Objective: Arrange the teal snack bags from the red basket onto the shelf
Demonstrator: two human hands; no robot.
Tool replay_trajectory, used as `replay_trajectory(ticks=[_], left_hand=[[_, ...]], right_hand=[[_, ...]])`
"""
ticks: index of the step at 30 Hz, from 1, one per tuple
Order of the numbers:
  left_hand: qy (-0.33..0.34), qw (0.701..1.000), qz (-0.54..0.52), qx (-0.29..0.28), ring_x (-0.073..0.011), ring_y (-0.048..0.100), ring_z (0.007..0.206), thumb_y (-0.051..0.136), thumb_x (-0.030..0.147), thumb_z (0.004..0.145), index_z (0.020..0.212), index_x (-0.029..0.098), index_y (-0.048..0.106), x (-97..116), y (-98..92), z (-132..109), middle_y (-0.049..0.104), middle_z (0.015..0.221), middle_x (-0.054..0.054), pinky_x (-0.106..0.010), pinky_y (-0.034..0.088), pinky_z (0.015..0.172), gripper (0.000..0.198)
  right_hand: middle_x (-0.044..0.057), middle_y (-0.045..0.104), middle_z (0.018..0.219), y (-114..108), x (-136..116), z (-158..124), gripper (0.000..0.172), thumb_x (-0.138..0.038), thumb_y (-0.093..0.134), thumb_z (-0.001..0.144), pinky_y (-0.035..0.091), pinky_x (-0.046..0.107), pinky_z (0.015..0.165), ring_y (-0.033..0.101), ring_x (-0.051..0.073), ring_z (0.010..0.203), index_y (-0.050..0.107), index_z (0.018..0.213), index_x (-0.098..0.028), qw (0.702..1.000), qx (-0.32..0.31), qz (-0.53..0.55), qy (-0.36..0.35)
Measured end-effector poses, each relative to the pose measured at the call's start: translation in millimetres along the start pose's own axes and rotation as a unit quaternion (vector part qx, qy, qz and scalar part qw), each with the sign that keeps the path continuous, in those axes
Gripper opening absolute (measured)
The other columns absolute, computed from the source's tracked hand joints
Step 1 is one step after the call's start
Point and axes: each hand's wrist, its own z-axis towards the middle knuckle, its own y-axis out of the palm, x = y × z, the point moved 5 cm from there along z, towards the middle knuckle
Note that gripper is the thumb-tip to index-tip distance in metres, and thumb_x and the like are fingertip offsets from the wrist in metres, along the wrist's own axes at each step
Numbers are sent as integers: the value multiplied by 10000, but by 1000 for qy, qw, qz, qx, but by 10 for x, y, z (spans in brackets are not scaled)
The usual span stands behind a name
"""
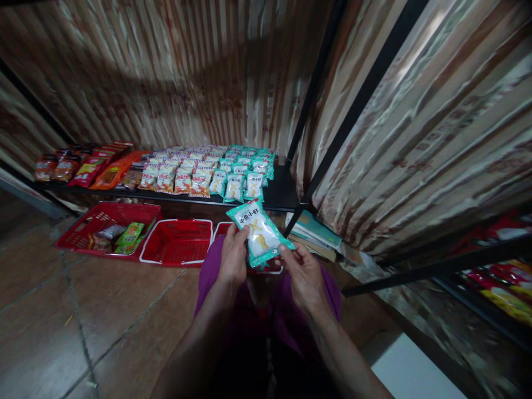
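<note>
Both forearms reach up from the purple lap to one teal snack packet (258, 233), held just in front of the low shelf (286, 194). Left of the packet, the left hand (233, 259) pinches its left edge, fingers closed on the film. Its long axis runs tilted, top corner up-left toward the shelf, bottom corner down-right. Right of the packet, the right hand (303, 274) grips the lower right corner with thumb and fingertips. Neither hand is clearly nearer; each holds one side, packet between them

Dim, warm light; warped, blurred edges.
</note>
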Motion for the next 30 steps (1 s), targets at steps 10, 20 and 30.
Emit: replay_trajectory(ticks=[10,20,30], left_hand=[[35,998,23,-45,-167,608,919,703,330,689,1009,191,622,2,-19,-7,647,1034,-59,-279,464,792,358],[23,998,43,-34,-144,578,835,643,498,751,1070,242,588,54,-59,54,625,1022,-41,-242,446,676,413],[14,998,40,51,-134,594,698,692,546,635,877,194,613,48,-215,239,640,830,-18,-250,430,634,435]], right_hand=[[44,629,912,71,-373,-194,50,-176,556,840,503,292,704,611,169,846,585,836,-217,862,-25,-337,-378],[69,613,964,147,-320,-271,129,-121,531,844,500,348,791,591,198,894,621,864,-211,754,-62,-445,-479],[85,594,1056,142,-242,-284,167,-86,543,817,524,353,740,570,218,944,634,847,-223,740,-97,-450,-491]])
